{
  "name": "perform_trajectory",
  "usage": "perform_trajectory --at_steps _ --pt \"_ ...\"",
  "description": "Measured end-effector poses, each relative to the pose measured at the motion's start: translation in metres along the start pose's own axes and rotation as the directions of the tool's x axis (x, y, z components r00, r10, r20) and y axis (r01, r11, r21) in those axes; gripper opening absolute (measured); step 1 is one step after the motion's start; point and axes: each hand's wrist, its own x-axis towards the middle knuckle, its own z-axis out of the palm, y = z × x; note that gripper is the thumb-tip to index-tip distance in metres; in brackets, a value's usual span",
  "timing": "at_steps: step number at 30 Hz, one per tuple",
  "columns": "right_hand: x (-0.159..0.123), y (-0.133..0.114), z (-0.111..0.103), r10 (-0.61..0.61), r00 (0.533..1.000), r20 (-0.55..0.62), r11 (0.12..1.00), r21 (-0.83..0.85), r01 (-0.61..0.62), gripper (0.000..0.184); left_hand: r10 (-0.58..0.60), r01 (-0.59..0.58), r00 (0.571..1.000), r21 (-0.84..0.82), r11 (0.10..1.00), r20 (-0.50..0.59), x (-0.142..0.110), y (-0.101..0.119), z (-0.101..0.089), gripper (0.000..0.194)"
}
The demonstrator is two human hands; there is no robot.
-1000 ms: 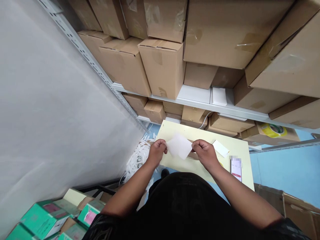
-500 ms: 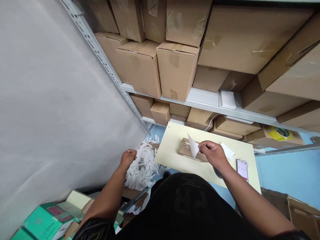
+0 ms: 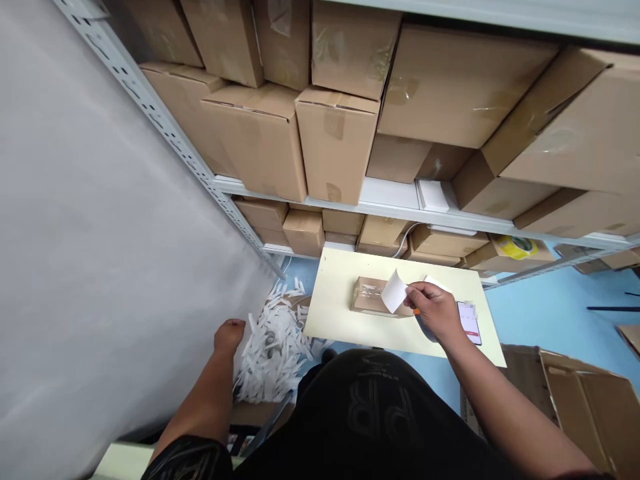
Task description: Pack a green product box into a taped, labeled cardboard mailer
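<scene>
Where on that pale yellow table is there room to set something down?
The pale yellow rectangular table is bare between the taped brown cardboard box and the table's left edge, and along a strip behind the box. The right side is crowded: the right hand, holding a white paper sheet, and a dark-edged rectangular phone.

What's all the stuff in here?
Paper: one, white, in right hand.
Small box: one, brown, on table.
Table: one, pale yellow, centre.
Phone: one, dark-edged, table's right.
Flat item: one, white, behind right hand.
Shelving: one, grey, beyond table.
Shelf boxes: many, brown, on shelving.
Tape roll: one, yellow, on shelf box.
Block: one, white, on shelving.
Strips: lots, white, beside table.
Open carton: one, brown, lower right.
Floor: one, blue, under table.
Wall: one, grey, left.
Shirt: one, black, bottom centre.
Left hand: one, bare, lower left.
Right hand: one, bare, over table.
</scene>
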Motion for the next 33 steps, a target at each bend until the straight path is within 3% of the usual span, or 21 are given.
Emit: perform_trajectory --at_steps 3,6,9,12,14,16,18,20,21,23,26,28,30,32,33 --pt "-0.004 0.007 -0.002 -0.009 1.000 -0.012 1.000 -0.024 0.009 0.039 0.067 -0.067 0.995 -0.002 0.998 0.079 0.004 0.021 0.015 0.011" --pt "-0.007 0.012 -0.006 -0.016 1.000 -0.006 0.999 -0.040 0.016 0.037 0.229 -0.227 0.960 -0.028 0.973 0.160 -0.003 0.054 0.030 0.014" --pt "-0.008 0.013 -0.012 -0.014 1.000 0.001 0.999 -0.049 0.014 0.036 0.317 -0.314 0.941 -0.047 0.948 0.114 -0.020 0.094 0.037 0.014" --pt "-0.009 0.011 -0.020 -0.048 0.999 0.025 0.996 -0.075 0.050 0.036 0.327 -0.302 0.943 -0.245 0.921 0.067 -0.048 0.137 0.041 0.014" --pt "-0.011 0.008 -0.026 -0.101 0.994 0.036 0.984 -0.147 0.105 0.035 0.364 -0.292 0.925 -0.403 0.867 0.114 -0.079 0.167 0.044 0.017" --pt "-0.013 0.005 -0.033 -0.187 0.982 0.030 0.949 -0.251 0.188 0.031 0.450 -0.255 0.855 -0.547 0.798 0.258 -0.119 0.197 0.047 0.018" --pt "-0.016 0.003 -0.040 -0.283 0.959 0.018 0.904 -0.329 0.273 0.026 0.569 -0.275 0.750 -0.623 0.733 0.338 -0.165 0.227 0.050 0.019" --pt "-0.018 0.003 -0.045 -0.319 0.948 0.004 0.892 -0.335 0.302 0.023 0.724 -0.446 0.635 -0.638 0.628 0.269 -0.213 0.254 0.053 0.020" --pt "-0.018 0.003 -0.047 -0.296 0.955 0.000 0.910 -0.303 0.282 0.024 0.812 -0.572 0.545 -0.615 0.543 0.210 -0.235 0.266 0.055 0.023" --pt "-0.017 0.005 -0.049 -0.192 0.981 0.004 0.967 -0.171 0.190 0.026 0.923 -0.800 0.378 -0.476 0.364 0.071 -0.272 0.286 0.061 0.033" --pt "-0.012 0.010 -0.049 -0.038 0.999 0.040 0.995 0.091 0.034 0.028 0.978 -0.961 0.209 -0.187 0.204 -0.007 -0.304 0.309 0.074 0.023" --pt "-0.009 0.014 -0.050 0.025 0.997 0.074 0.975 0.217 -0.041 0.027 0.989 -0.988 0.150 -0.030 0.150 0.006 -0.313 0.319 0.082 0.011" --pt "-0.006 0.016 -0.053 0.069 0.992 0.110 0.950 0.297 -0.099 0.025 0.992 -0.990 0.130 0.055 0.129 0.008 -0.318 0.326 0.086 0.011" --pt "-0.005 0.019 -0.059 0.081 0.985 0.152 0.925 0.356 -0.131 0.025 0.989 -0.987 0.147 0.056 0.148 -0.021 -0.322 0.331 0.086 0.013" --pt "-0.005 0.021 -0.062 0.068 0.981 0.180 0.913 0.385 -0.134 0.025 0.983 -0.984 0.177 0.026 0.179 -0.043 -0.323 0.333 0.085 0.012"
